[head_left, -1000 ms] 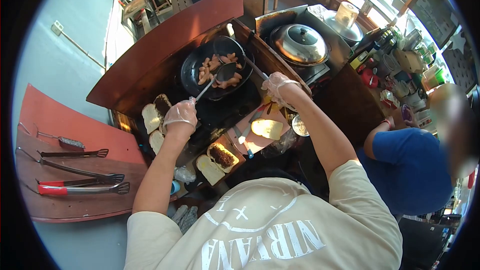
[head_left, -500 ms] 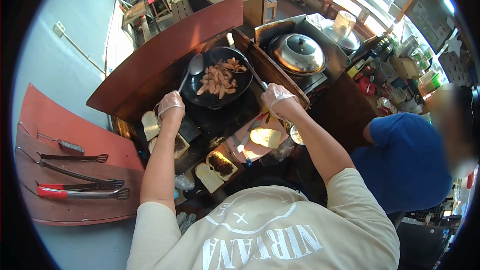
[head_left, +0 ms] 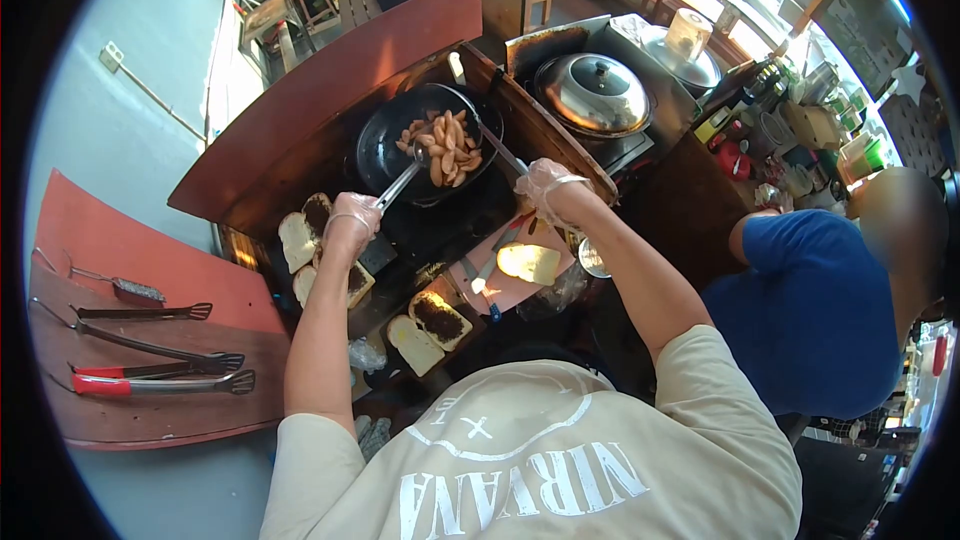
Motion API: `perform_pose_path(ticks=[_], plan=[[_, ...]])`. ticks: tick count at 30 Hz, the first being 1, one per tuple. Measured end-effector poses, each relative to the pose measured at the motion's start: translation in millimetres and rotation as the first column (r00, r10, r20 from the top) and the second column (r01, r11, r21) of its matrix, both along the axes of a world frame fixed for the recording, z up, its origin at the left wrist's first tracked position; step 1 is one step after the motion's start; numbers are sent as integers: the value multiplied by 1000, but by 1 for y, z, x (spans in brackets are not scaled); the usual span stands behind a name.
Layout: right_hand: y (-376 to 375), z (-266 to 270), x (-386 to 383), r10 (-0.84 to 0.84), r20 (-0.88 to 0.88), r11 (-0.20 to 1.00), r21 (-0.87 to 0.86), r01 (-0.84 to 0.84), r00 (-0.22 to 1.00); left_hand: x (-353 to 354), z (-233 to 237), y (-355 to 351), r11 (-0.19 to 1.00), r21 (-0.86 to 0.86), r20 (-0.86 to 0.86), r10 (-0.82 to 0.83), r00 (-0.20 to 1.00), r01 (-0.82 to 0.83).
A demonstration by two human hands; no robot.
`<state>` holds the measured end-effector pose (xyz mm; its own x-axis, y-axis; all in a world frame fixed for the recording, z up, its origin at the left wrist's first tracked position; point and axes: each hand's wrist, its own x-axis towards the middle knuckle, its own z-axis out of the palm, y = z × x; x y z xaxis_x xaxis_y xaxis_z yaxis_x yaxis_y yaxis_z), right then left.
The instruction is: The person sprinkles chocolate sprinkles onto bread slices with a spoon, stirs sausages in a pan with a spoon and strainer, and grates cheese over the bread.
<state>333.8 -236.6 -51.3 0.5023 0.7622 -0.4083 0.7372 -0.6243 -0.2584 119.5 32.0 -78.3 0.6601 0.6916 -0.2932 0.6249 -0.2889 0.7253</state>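
Observation:
A black wok [head_left: 378,138] on the stove holds a heap of brown, cut sausage pieces [head_left: 452,145]. My left hand [head_left: 352,225], in a clear plastic glove, is closed around the handle of a metal ladle [head_left: 402,183]; its head touches the left side of the sausages. Also gloved, my right hand [head_left: 550,187] grips a long-handled utensil [head_left: 502,152]. That utensil's head is at the wok's right side, too hidden to name. Below the wok, bread slices with dark spread [head_left: 440,314] lie close to a pink cutting board [head_left: 510,290].
A lidded pan [head_left: 595,100] stands on the burner to the right. Tongs [head_left: 165,382] hang on the red panel [head_left: 150,270] at left. One bread slice [head_left: 528,263] and a knife [head_left: 484,275] lie on the board. A person in blue [head_left: 810,310] stands at right.
The ladle head has swung from the wok's upper left down into the sausages. The pieces are now heaped closer together toward the right. Both hands keep their grip.

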Motion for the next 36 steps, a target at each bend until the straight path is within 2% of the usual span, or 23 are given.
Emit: perform_pose_path(ticks=[1,2,3,4,5,6,8,10,11,13,16,18,20,21,22,23,24,26,27,29,32,34,36], plan=[[-1,-1,3,26,18,1000,-8,-25,1000,-1,9,-9,964,260,-66,-32,997,49],[-4,-4,7,-96,-175,991,76,111,980,-5,13,-13,965,258,-70,-31,997,48],[-4,2,5,-192,-368,958,132,256,910,-9,17,-17,871,476,-52,-107,993,119],[-2,7,2,-188,-369,959,131,252,910,-12,22,-21,724,668,-53,-185,981,172],[0,13,0,-370,-505,880,78,469,780,-10,28,-22,686,676,-193,-191,963,271],[2,20,-4,-519,-616,757,-7,654,593,-10,32,-26,687,675,-194,-188,963,270],[1,19,-2,-504,-674,743,-20,669,540,-10,40,-36,595,702,-361,-176,916,391],[0,20,-3,-453,-590,799,64,598,668,-16,54,-48,594,701,-398,-135,908,395],[0,15,0,-450,-589,801,66,595,671,-19,54,-46,558,736,-371,-143,918,384],[1,-3,8,-410,-494,833,141,536,767,-23,63,-47,521,770,-344,-147,927,368],[0,-8,8,-429,-478,806,182,564,767,-23,74,-44,500,822,-291,-43,956,273],[1,5,2,-441,-450,820,150,552,776,-15,47,-18,511,852,-152,27,988,117],[0,4,3,-457,-418,830,116,545,785,-7,28,1,553,823,-200,74,977,127],[0,-10,10,-168,-83,974,137,179,982,-6,29,1,595,788,-243,67,968,157],[-1,-13,13,190,242,979,19,-201,951,-5,30,-1,638,748,-286,60,956,183],[-6,-16,16,4,84,994,113,-13,996,-5,30,-3,709,690,-297,99,950,142],[-8,-22,20,11,87,994,106,-20,996,-9,27,-7,715,686,-295,104,950,135],[-9,-41,28,-166,16,957,242,157,986,-19,20,-13,745,652,-277,58,959,143],[-10,-32,23,-157,14,960,238,149,988,-22,15,-15,748,646,-258,30,966,150],[-12,0,11,-285,-100,922,243,301,953,-22,16,-21,750,644,-290,59,955,149],[-12,-7,21,-255,-70,944,197,264,965,-22,26,-26,726,680,-276,124,953,103],[-11,-22,31,-98,46,980,175,89,994,-24,42,-38,687,721,-271,160,949,90],[-17,-13,34,183,186,980,48,-195,965,-19,35,-38,692,715,-296,172,940,98]])
